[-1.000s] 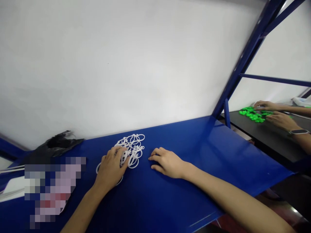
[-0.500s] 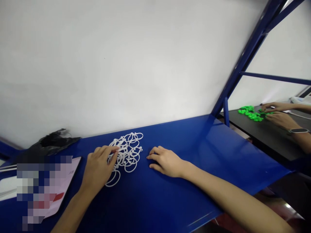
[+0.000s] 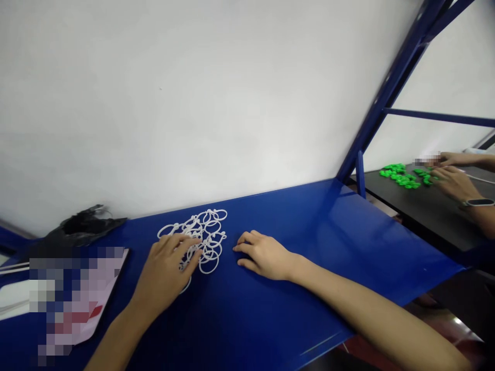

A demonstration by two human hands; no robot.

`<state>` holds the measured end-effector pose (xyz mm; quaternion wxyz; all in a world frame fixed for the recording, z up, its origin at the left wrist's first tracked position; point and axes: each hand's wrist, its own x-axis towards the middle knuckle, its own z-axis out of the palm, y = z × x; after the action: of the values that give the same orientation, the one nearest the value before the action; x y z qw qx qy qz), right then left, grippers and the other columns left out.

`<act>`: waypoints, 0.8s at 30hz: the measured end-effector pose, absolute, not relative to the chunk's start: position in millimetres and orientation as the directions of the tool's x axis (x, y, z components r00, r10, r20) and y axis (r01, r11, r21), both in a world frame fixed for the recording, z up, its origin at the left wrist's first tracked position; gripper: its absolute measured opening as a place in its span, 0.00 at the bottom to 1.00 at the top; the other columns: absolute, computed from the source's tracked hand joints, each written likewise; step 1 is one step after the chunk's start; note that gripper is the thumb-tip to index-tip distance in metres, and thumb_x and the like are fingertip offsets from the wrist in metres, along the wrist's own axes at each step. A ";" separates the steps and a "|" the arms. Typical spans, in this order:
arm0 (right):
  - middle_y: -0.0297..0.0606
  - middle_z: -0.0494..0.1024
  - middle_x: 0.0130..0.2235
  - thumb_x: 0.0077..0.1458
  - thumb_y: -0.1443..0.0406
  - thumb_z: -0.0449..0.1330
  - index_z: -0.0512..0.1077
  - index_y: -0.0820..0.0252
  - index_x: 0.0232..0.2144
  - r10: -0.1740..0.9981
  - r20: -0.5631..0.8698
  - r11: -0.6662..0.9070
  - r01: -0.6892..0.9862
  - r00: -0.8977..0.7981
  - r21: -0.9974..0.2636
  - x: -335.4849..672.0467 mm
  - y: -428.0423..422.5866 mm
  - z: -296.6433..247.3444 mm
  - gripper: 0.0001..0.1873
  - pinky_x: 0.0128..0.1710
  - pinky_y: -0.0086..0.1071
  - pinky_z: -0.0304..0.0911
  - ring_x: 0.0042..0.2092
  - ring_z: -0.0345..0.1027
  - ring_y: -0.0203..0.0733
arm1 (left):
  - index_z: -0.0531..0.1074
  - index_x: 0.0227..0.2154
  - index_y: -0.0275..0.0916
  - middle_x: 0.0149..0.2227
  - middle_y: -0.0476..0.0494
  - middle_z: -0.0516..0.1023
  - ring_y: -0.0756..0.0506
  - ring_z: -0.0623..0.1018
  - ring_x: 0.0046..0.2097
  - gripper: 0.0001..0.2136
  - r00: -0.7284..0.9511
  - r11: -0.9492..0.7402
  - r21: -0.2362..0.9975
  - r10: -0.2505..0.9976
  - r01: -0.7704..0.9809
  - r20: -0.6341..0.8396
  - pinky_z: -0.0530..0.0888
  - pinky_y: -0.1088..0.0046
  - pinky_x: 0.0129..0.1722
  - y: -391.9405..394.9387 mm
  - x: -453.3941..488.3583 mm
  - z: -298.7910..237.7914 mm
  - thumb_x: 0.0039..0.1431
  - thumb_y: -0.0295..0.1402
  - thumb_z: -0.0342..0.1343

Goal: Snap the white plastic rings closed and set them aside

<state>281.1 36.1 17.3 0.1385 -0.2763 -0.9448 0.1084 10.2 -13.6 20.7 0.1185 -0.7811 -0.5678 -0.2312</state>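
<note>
Rings (image 3: 209,243), thin, white, overlap under and beside the left hand (image 3: 164,263).

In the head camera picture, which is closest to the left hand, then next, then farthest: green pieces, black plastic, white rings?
Nearest to the left hand first:
1. White rings: partly under it, on the blue table.
2. Black plastic: off to its left, by the wall.
3. Green pieces: far to its right, on the black table.

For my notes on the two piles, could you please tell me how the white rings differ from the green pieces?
The white rings are thin loops; the green pieces look chunkier. The white rings lie on the blue table, the green pieces on the black table. Both lie in loose groups.
</note>
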 end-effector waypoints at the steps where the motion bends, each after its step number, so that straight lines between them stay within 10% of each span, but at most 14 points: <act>1: 0.45 0.72 0.51 0.65 0.59 0.56 0.72 0.61 0.53 0.552 0.203 0.824 0.492 -0.809 -0.280 281.0 36.1 17.6 0.18 0.49 0.39 0.67 0.47 0.67 0.44 | 0.76 0.46 0.45 0.46 0.41 0.77 0.38 0.72 0.49 0.15 0.276 -0.346 0.058 0.830 0.937 0.484 0.67 0.58 0.49 -14.7 14.3 18.2 0.66 0.42 0.48; 13: 0.43 0.69 0.52 0.68 0.59 0.51 0.62 0.52 0.62 0.420 0.217 0.901 0.375 -0.881 -0.219 267.8 20.6 22.4 0.21 0.48 0.38 0.66 0.47 0.68 0.43 | 0.76 0.44 0.47 0.47 0.43 0.78 0.38 0.72 0.50 0.11 0.336 -0.382 0.041 0.856 0.923 0.392 0.64 0.57 0.47 -18.5 29.0 8.3 0.65 0.36 0.50; 24: 0.41 0.72 0.44 0.68 0.57 0.52 0.70 0.59 0.42 0.478 0.189 0.876 0.452 -0.858 -0.169 260.7 25.8 18.6 0.13 0.41 0.33 0.64 0.39 0.68 0.39 | 0.77 0.42 0.46 0.46 0.43 0.79 0.38 0.73 0.50 0.12 0.294 -0.286 -0.085 0.859 0.955 0.420 0.61 0.54 0.48 -20.1 26.9 14.1 0.64 0.29 0.49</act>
<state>260.7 25.8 18.6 0.1130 -0.2417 -0.9619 0.0593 26.9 -20.1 14.1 0.1618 -0.7880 -0.5753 -0.1481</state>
